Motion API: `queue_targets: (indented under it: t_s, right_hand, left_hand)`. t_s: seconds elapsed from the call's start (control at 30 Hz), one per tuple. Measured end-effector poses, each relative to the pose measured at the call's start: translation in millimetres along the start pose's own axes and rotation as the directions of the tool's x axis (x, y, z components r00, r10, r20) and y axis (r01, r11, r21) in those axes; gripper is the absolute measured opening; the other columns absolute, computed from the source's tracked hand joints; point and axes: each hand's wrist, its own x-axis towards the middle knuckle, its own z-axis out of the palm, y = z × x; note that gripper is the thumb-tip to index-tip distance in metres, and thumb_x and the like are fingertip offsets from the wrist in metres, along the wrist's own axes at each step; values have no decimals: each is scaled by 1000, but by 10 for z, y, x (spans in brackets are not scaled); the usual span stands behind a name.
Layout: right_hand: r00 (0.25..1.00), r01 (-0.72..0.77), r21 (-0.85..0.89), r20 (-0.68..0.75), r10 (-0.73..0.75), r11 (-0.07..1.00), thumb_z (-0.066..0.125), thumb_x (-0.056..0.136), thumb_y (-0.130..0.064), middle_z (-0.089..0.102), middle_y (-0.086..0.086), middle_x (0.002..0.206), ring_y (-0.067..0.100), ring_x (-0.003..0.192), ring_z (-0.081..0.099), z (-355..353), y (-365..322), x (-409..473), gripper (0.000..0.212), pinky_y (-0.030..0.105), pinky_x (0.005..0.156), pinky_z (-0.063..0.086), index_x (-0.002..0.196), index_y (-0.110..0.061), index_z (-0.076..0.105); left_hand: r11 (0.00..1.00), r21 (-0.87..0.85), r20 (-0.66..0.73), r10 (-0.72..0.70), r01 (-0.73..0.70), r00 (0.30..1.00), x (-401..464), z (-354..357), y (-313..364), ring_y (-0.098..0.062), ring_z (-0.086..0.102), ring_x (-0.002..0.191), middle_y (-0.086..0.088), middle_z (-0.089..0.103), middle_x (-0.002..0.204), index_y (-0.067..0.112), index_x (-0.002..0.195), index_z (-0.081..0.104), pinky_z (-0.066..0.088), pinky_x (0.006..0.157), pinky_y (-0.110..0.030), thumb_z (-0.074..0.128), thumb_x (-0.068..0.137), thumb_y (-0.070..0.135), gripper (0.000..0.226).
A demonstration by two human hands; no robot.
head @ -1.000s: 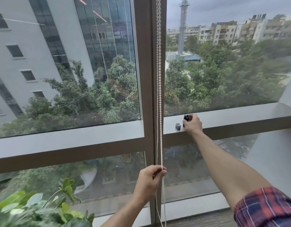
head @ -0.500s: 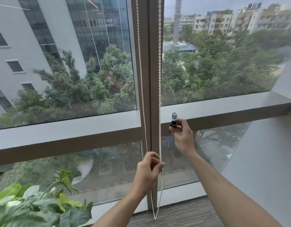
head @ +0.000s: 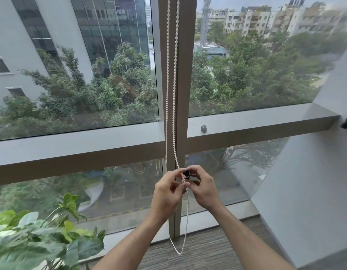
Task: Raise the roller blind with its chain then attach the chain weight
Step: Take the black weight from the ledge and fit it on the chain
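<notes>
The bead chain [head: 175, 78] is hanging down the window mullion [head: 185, 75], its loop nearly touching the carpet [head: 207, 250]. The left hand [head: 168, 193] is pinching one strand; the right hand [head: 203, 187] is gripping the black chain weight [head: 186, 174] against it.

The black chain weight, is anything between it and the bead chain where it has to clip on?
Nothing visible. The right hand holds the black chain weight right against the bead chain, which the left hand pinches beside it. Whether it has clipped on, I cannot tell.
</notes>
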Motion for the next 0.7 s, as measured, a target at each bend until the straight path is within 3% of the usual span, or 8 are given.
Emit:
queue_targets:
  t_s: [0.07, 0.27, 0.47, 0.57, 0.7]
  right_hand:
    - [999, -20, 5, 27, 20, 1000, 74, 85, -10, 72, -19, 102, 9, 97, 72, 34, 28, -61, 43, 28, 86, 57, 102, -48, 61]
    - [998, -44, 43, 57, 41, 998, 66, 83, -6, 72, -14, 99, 11, 92, 71, 148, 31, -224, 36, 26, 78, 57, 102, -37, 64]
    - [998, -55, 92, 49, 50, 994, 69, 80, -13, 72, -18, 98, 7, 90, 71, 221, -40, -280, 34, 25, 77, 57, 101, -39, 63]
    - [997, -59, 123, 47, 53, 991, 70, 83, -12, 73, -13, 98, 14, 91, 73, 233, -66, -286, 35, 34, 78, 61, 101, -42, 65]
    - [998, -60, 207, 48, 51, 977, 70, 84, -23, 74, -7, 100, 19, 94, 73, 252, -130, -286, 26, 36, 77, 62, 101, -42, 65]
  left_hand:
    - [1000, 23, 14, 12, -12, 1000, 1, -50, 1, -13, 67, 65, 7, 66, 101, 30, 121, 62, 54, 65, -23, 74, 83, 5, 47]
    - [999, 29, 0, -26, 26, 1000, -19, -139, 6, -16, 65, 56, 9, 65, 101, 30, 121, 63, 58, 61, -34, 77, 81, 11, 46]
    - [986, 166, 5, -3, 2, 1000, -33, -212, 6, -13, 51, 50, 16, 65, 98, 26, 122, 66, 49, 61, -20, 80, 80, 21, 45]
    - [981, 192, 45, -16, 7, 999, -26, -279, 8, -9, 57, 63, 16, 67, 96, 28, 122, 66, 48, 67, -17, 80, 78, 28, 46]
    - [985, 166, 100, -58, 41, 993, -6, -352, 1, -2, 60, 99, 27, 65, 99, 41, 123, 61, 45, 77, -15, 81, 76, 35, 52]
